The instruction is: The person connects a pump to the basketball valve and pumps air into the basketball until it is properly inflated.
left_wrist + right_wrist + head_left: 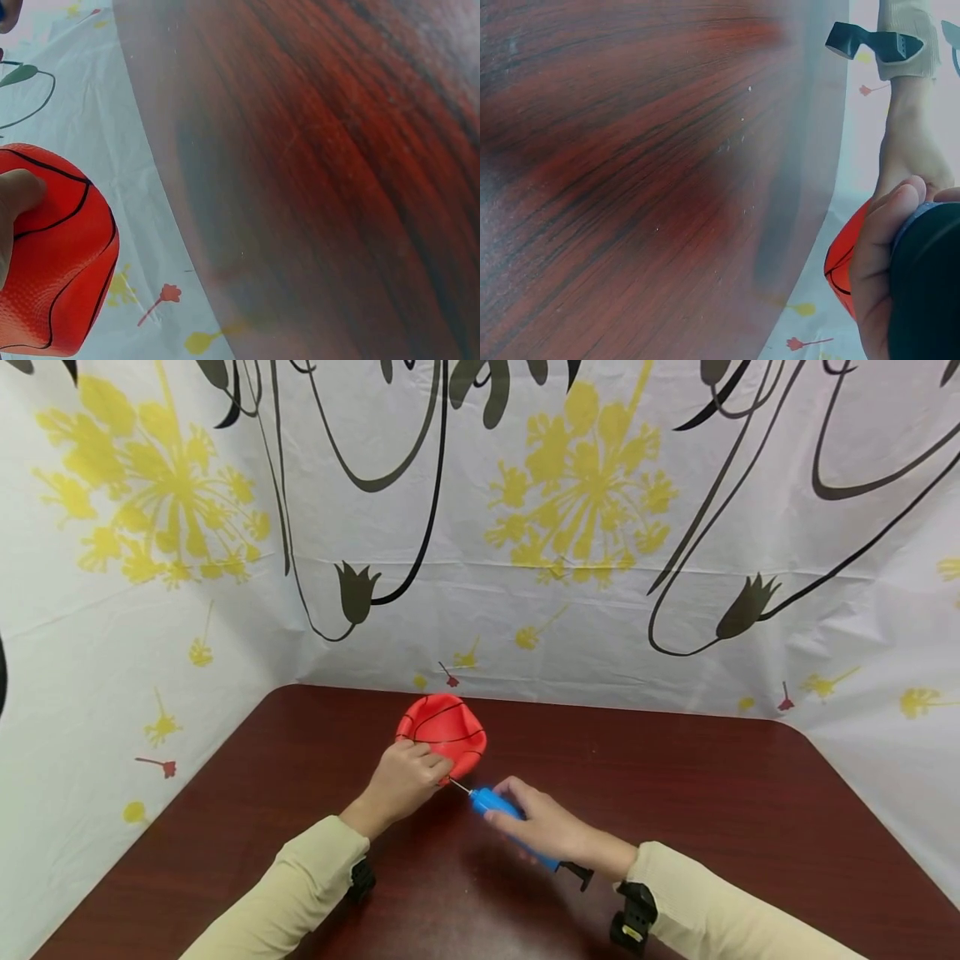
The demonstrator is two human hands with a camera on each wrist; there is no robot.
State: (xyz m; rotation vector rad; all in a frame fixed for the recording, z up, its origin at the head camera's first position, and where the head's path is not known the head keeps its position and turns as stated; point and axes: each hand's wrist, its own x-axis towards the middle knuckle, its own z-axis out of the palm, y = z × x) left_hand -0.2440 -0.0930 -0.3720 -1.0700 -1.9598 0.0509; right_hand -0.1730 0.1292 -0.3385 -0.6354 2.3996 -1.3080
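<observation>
A red toy basketball (438,722) with black lines, dented and partly deflated, is gripped by my left hand (408,777) at its near side. In the left wrist view a digit presses into the ball (67,277). My right hand (551,827) holds a blue hand pump (491,802), its fingers and thumb around the barrel. From the pump's front a thin metal needle (460,787) reaches the ball's edge beside my left fingers. Whether its tip is inside the ball I cannot tell. The pump's dark rear end (934,292) looms large in the right wrist view.
Beneath both hands lies a dark reddish-brown wooden table (675,827) with rounded far corners. A white sheet (465,527) printed with yellow flowers and dark vines hangs behind and along the sides. Black wrist cameras (636,917) are strapped over the light sleeves.
</observation>
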